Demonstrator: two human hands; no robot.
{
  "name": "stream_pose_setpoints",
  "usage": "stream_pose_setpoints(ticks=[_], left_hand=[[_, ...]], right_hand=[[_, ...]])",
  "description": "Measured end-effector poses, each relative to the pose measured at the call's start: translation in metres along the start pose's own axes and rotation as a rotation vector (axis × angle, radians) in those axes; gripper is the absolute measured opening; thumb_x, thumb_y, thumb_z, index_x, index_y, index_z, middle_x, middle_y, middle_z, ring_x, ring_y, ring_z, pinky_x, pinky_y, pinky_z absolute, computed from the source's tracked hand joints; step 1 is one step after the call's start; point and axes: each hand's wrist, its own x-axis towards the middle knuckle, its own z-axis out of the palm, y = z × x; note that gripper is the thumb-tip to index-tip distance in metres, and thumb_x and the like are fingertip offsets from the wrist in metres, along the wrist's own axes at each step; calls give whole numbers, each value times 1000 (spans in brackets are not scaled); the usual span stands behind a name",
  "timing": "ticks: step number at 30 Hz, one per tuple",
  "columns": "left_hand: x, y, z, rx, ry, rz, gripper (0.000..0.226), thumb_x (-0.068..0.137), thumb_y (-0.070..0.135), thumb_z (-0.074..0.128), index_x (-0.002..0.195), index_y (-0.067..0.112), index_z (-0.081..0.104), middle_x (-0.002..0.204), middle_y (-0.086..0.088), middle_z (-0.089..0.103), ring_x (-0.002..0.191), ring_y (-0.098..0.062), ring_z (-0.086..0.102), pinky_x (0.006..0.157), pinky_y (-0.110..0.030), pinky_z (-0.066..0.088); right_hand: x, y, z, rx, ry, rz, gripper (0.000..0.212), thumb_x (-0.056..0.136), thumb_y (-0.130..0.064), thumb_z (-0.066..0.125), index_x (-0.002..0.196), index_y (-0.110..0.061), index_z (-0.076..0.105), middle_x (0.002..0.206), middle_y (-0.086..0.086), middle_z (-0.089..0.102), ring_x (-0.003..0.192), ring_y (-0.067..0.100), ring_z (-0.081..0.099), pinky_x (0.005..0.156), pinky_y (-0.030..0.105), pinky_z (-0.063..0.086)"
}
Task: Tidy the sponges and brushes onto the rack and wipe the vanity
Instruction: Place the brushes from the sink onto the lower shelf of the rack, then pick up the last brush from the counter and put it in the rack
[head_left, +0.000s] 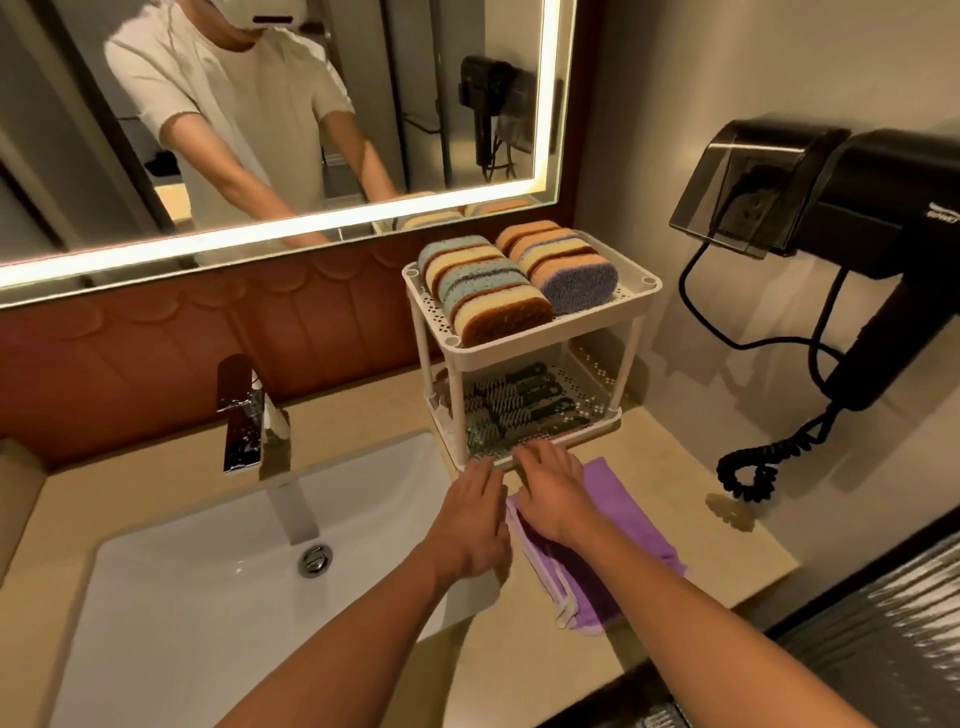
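1. A person's left hand (475, 512) and right hand (553, 493) reach side by side toward a 2-shelf white rack (636, 291) on the vanity table (743, 551), beside the sink (208, 597).
2. Fingers (545, 457) of both hands lie flat and spread, holding nothing; the right palm rests on a purple cloth (623, 509) just in front of the rack.
3. Sponges (488, 291) fill the top shelf in 2 rows; brushes (524, 402) lie on the bottom shelf.
4. The cloth looks soft, light and limp; it is probably best bunched in 1 palm to wipe.
5. The loaded rack seems light but top-heavy; gripping the corner posts or lower rim should steady it.
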Motion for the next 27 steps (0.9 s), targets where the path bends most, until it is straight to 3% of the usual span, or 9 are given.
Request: stream_pose_setpoints(ticks=[4, 8, 13, 20, 27], left_hand=[[-38, -15, -5, -59, 20, -35, 76, 99, 32, 51, 161, 15, 10, 168, -7, 11, 154, -27, 11, 124, -32, 8], [-78, -40, -4, -94, -31, -144, 76, 102, 32, 49, 162, 11, 7, 170, -10, 5, 157, -26, 4, 127, -37, 8], [-140, -85, 9, -250, 8, -353, 68, 103, 33, 47, 161, 14, 15, 170, -8, 11, 156, -26, 9, 126, -44, 14], [-232, -137, 11, -298, 141, -506, 59, 102, 31, 47, 157, 20, 27, 164, -4, 30, 151, -28, 26, 123, -48, 22], [-300, -186, -9, -244, 312, -644, 52, 106, 25, 44, 156, 20, 32, 166, -2, 24, 153, -22, 17, 126, -39, 9]], right_hand=[[-22, -41, 12, 55, 7, -105, 51, 98, -22, 50, 148, -28, 42, 150, 1, 38, 139, 23, 30, 117, 39, 25], [-37, -75, 32, 74, -30, -186, 49, 99, -19, 51, 147, -27, 46, 148, -1, 42, 136, 22, 36, 114, 36, 27], [-58, -123, 67, 97, -94, -268, 46, 102, -21, 50, 147, -28, 46, 150, -3, 43, 136, 20, 38, 116, 35, 26], [-81, -190, 110, 77, -184, -399, 44, 103, -21, 49, 147, -24, 48, 149, 2, 47, 134, 22, 42, 116, 36, 26], [-92, -263, 138, 105, -261, -554, 43, 103, -19, 48, 145, -23, 50, 150, 5, 48, 139, 25, 40, 116, 38, 25]])
